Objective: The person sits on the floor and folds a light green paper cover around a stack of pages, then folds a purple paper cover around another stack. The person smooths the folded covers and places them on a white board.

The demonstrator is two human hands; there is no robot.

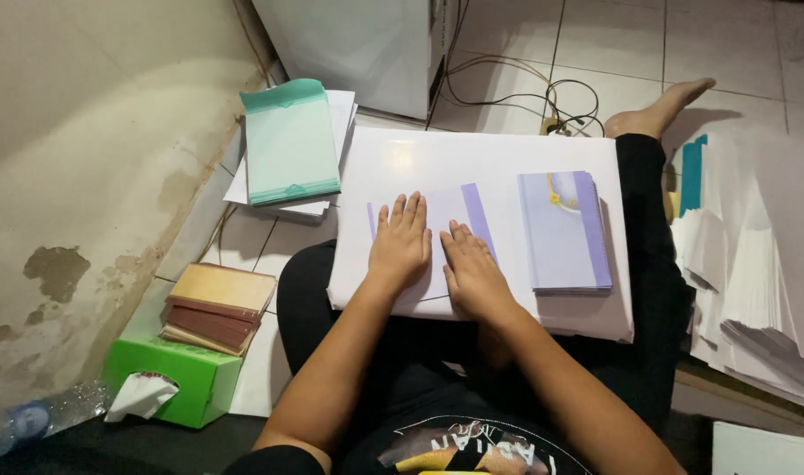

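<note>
Left of the hands, a green tissue box (177, 380) shows one tissue (140, 396) sticking out. Both the left hand (402, 242) and right hand (472, 268) lie flat, gripping nothing, on a pale purple-edged sheet (450, 220) on a white board (481, 158). Just right, purple envelopes (565, 230) are stacked; bare board lies beyond.

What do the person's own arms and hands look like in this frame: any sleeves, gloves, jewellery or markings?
Both arms are bare from the hands to above the elbows; no sleeve reaches the forearms. The left hand and right hand wear no gloves, and no rings, watch or bracelets show. Nails look short and unpainted. At the bottom edge sits a black shirt with a printed graphic.
</note>
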